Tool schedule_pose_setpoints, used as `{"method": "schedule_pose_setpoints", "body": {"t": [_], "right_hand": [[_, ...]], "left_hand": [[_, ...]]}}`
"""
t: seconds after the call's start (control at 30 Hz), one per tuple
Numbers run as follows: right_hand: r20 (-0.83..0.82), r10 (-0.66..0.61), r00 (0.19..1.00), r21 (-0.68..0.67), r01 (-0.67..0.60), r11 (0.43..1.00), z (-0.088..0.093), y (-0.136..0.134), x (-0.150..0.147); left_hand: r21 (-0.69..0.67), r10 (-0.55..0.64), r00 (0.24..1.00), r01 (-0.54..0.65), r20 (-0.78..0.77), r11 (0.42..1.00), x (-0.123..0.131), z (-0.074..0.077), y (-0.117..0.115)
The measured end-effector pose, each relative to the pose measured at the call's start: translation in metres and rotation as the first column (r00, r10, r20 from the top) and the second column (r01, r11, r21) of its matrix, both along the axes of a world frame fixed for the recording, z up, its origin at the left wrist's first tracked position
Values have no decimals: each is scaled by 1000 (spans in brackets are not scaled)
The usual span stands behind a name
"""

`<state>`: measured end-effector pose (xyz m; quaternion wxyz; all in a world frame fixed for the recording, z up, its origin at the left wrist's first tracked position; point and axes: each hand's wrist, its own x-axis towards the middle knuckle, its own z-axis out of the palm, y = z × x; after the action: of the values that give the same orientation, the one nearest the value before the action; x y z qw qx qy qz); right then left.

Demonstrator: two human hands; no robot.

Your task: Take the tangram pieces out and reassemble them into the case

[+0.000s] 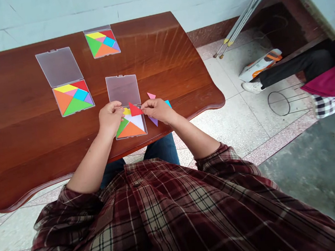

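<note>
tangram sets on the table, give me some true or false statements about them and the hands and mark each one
The right hand holds a red triangle. True.
The nearest tangram tray has all its pieces in it. False: a pink piece, a blue piece and a purple piece lie outside it, to its right.
The clear lid of the set on the left lies open beyond its tray. True.
The table is glass. False: it is polished wood.

Solid red tangram triangle (135, 109)
</note>
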<state>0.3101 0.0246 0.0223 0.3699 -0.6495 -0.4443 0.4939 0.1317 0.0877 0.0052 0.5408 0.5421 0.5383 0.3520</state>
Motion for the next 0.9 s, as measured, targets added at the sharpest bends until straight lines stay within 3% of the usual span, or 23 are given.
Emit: {"method": "schedule_pose_setpoints", "body": {"t": [0.13, 0.23, 0.47, 0.67, 0.9], "right_hand": [[62, 36, 997, -34, -34, 999, 0, 5, 10], [108, 45, 993, -52, -39, 998, -2, 6, 15], [266, 74, 961, -11, -74, 997, 3, 8, 19], [284, 108, 953, -24, -105, 994, 5, 11, 19], [244, 128, 961, -24, -126, 992, 2, 16, 24]], "left_hand": [[157, -6, 993, 25, -122, 987, -10, -11, 1], [241, -37, 978, 87, -207, 967, -11, -10, -3], [299, -66, 950, 162, -306, 940, -10, -4, -10], [362, -68, 925, 212, -373, 908, -12, -5, -13], [527, 147, 898, 104, -414, 844, -21, -9, -12]]}}
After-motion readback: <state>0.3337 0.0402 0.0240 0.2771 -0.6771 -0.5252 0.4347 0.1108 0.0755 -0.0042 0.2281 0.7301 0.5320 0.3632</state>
